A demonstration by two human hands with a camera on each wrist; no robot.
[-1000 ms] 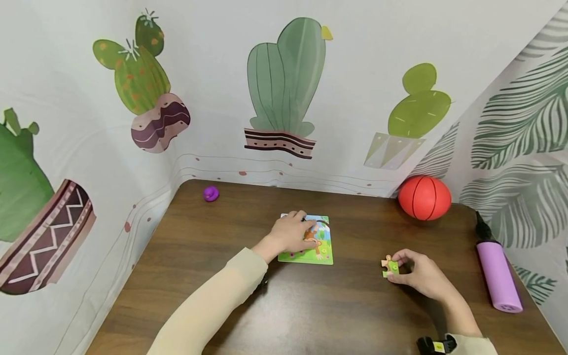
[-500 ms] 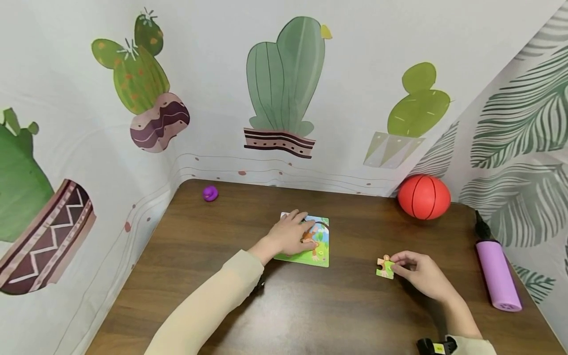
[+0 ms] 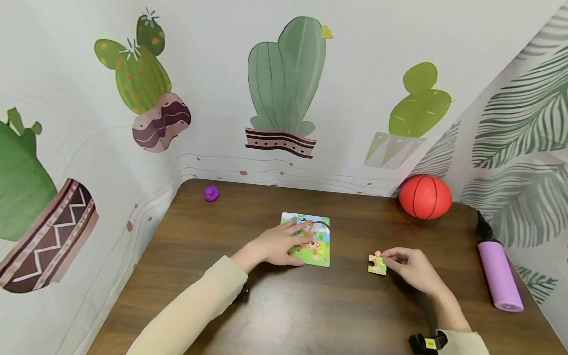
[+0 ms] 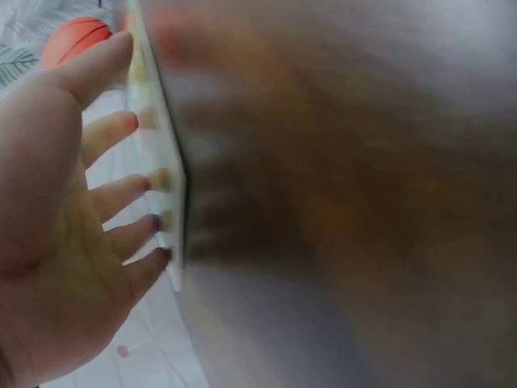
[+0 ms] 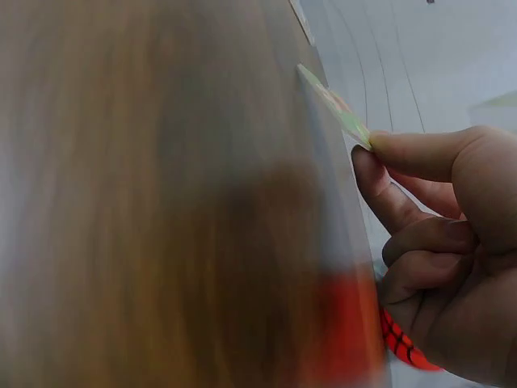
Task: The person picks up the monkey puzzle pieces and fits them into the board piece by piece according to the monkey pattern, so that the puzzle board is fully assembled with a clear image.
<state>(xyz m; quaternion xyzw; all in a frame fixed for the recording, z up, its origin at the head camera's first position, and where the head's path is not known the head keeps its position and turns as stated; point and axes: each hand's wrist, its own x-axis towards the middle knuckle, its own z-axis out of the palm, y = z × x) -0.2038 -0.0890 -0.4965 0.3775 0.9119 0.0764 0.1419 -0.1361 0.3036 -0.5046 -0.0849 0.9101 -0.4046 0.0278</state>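
Note:
A square jigsaw puzzle (image 3: 320,254) with a monkey picture lies flat near the middle of the table. My left hand (image 3: 278,244) rests on its left part, fingers spread, covering some of the picture. In the left wrist view the fingertips of the left hand (image 4: 77,218) touch the top face of the puzzle (image 4: 161,153). To the right of the puzzle, my right hand (image 3: 412,268) pinches a loose puzzle piece (image 3: 377,265) between thumb and fingers. From the right wrist view, the piece (image 5: 335,107) is tilted and held by its edge; the other fingers curl into the palm.
A purple toy duck (image 3: 211,193) sits at the table's back left corner. Toward the back right is a red ball (image 3: 425,197) with black lines. A purple hand pump (image 3: 500,276) lies along the right edge. A patterned cloth (image 3: 213,74) hangs behind the table (image 3: 301,315).
My left hand has slid left and toward me, uncovering more of the monkey picture. The right hand has brought the puzzle piece a little left, closer to the puzzle.

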